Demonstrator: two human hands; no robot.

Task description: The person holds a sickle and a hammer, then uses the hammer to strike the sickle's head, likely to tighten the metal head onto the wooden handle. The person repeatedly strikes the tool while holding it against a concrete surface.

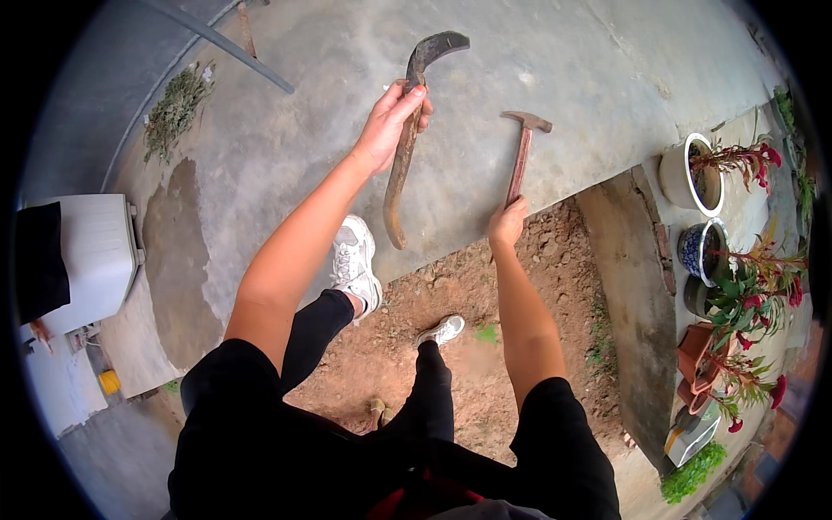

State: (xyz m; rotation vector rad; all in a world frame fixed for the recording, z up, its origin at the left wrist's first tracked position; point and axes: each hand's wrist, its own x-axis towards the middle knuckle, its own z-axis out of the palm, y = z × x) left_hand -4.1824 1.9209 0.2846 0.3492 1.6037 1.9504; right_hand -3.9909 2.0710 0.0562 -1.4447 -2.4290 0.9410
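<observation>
My left hand [390, 128] is closed round the upper part of a long, slightly bent wooden handle. It belongs to a billhook [401, 178], whose dark metal blade curves over to the right at the top. Farther right, my right hand [507, 223] grips a claw hammer [521, 163] low on its worn reddish handle, with the rusty head pointing away from me. Both tools are held apart from each other over the grey concrete. My right fingers are partly hidden behind the hand.
Below the concrete slab [329, 165] lies a bed of reddish soil [537, 269], one of my shoes on each. Potted red-flowered plants [750, 316] line a ledge at the right. A white appliance [91, 260] and a bunch of dried plants [176, 111] are at the left.
</observation>
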